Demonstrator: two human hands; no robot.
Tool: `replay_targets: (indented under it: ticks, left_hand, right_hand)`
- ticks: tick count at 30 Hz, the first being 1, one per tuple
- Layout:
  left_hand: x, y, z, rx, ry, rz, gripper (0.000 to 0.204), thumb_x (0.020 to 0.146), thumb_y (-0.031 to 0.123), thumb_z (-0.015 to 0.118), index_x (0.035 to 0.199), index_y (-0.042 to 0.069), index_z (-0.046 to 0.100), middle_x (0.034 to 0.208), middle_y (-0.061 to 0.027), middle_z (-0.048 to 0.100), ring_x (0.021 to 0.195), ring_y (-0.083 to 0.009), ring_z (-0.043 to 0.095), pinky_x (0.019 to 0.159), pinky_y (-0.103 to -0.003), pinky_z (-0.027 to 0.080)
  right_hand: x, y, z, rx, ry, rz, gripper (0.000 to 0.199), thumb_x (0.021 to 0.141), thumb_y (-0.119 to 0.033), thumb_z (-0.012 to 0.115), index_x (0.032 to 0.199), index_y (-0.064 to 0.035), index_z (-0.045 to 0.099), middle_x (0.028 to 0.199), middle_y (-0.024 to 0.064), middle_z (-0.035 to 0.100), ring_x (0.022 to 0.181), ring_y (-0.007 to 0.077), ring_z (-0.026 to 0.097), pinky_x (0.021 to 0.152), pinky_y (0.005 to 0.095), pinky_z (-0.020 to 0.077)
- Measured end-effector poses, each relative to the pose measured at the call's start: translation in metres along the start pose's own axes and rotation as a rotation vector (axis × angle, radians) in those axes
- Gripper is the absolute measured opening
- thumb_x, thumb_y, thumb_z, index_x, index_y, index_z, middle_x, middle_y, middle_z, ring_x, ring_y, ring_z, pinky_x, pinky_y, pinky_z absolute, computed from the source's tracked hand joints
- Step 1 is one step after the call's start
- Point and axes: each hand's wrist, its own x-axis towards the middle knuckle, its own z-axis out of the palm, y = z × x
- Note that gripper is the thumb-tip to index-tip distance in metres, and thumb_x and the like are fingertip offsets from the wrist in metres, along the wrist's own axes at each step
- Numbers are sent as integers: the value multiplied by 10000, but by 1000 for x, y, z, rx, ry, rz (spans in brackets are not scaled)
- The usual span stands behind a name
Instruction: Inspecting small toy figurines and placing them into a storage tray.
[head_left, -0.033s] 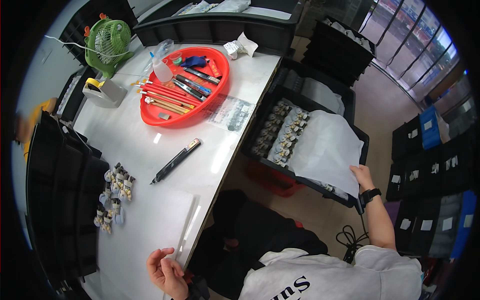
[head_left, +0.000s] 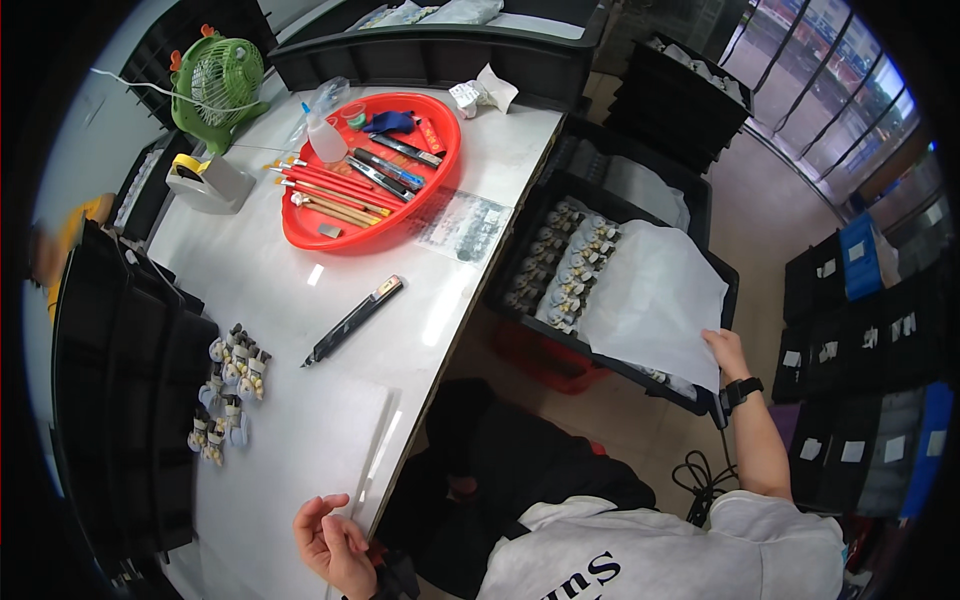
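Head view, right hand: the right hand point(head_left: 727, 350) is out to the person's right, fingers pinched on the near corner of a white sheet point(head_left: 655, 300), holding it.
Head view, sheet: thin, soft, slightly crumpled, paper or foam, I cannot tell which. It lies over the right part of a black crate point(head_left: 520, 260) standing off the table's right edge.
Head view, which way: from the right hand the sheet runs up and to the left, its long axis going away from the person along the crate. The right hand is on it; the left hand is well apart, across the table.
Head view, crate contents: rows of small metal parts point(head_left: 565, 268), shiny and knobbly, show bare just left of the sheet.
Head view, left hand: the left hand point(head_left: 335, 545) is at the near table edge, palm up, fingers loosely curled and apart, holding nothing. It touches or just overhangs a flat white sheet on the white table point(head_left: 270, 290).
Head view, near the left hand: a cluster of the same small parts point(head_left: 228, 390) lies up and to its left; a long black pen point(head_left: 352, 320) lies slanted mid-table.
Head view, far end: a glossy red tray point(head_left: 420, 190) of pencils and tools, a green fan point(head_left: 218, 82), a grey tape dispenser point(head_left: 205, 185).
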Motion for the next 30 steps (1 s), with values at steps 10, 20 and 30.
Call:
replay_targets:
  ticks: [10,20,30]
  left_hand:
    - [1,-2,1,-12,1,-5,199,888,79,447,1067,-1,479,924,-157,560,419,-20,347,391,-130,260]
    - [3,-1,-1,-8,4,16,197,881,81,461,1059,-2,485,903,-157,566,414,-22,350,390,-131,260]
    - [1,-1,-1,-28,4,-33,194,882,72,448,1061,5,482,901,-156,567,407,-29,349,383,-135,260]
  right_hand:
    - [-25,-70,4,1028,-354,-22,328,860,-248,492,1076,-1,507,1028,92,569,887,180,565,792,291,443]
    - [25,-188,132,579,-472,-384,320,882,-364,460,997,-71,516,942,21,532,818,128,525,603,272,449]
    - [64,-162,263,-128,-481,-894,280,676,-75,409,880,57,546,920,292,542,886,418,513,704,415,445]
